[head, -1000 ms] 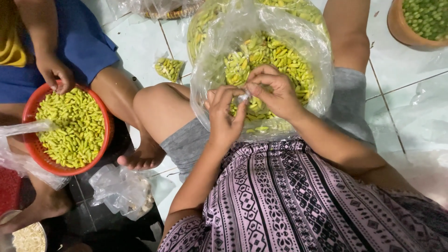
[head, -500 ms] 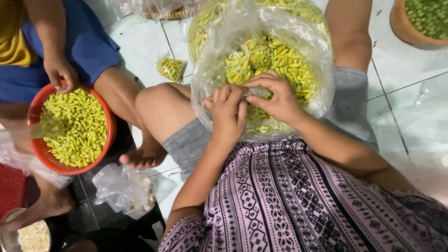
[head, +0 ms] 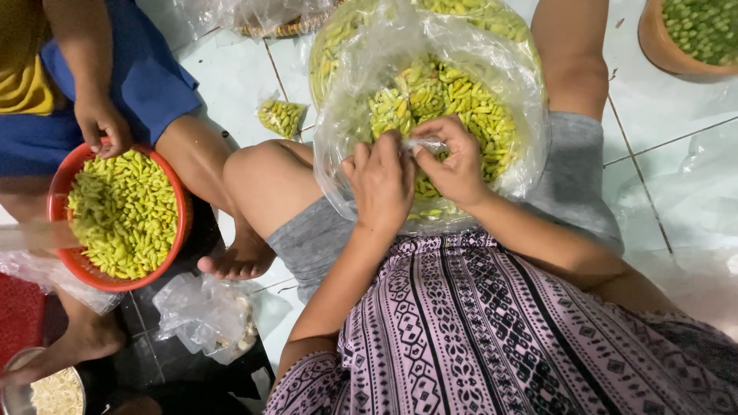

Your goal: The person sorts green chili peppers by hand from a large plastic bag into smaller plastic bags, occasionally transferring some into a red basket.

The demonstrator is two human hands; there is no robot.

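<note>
- Left hand (head: 382,187) and right hand (head: 453,163) meet over the big clear bag (head: 523,131) on the person's lap, fingertips touching.
- Both hands pinched shut on a small scrap of clear plastic (head: 425,143) held between them, just above the bag's contents; can't tell what's inside it.
- Bag is full of yellow-green pods (head: 461,96), mouth open toward the hands, resting between the knees.
- Left of the bag, on the tiled floor (head: 661,100): a small packet (head: 281,117) of the same pods.
- Far left of the bag: red bowl (head: 55,201) heaped with pods, in another person's lap.
- That person's hand (head: 104,127) sits at the bowl's top rim, curled; grip unclear.
- Below-left of the bag: crumpled empty-looking plastic bag (head: 201,313) on the floor beside a bare foot (head: 238,260).
- Up-right of the bag: brown bowl (head: 653,48) holding green pods, well apart from the hands.
- Behind the bag: another clear sack of pods, partly hidden.
</note>
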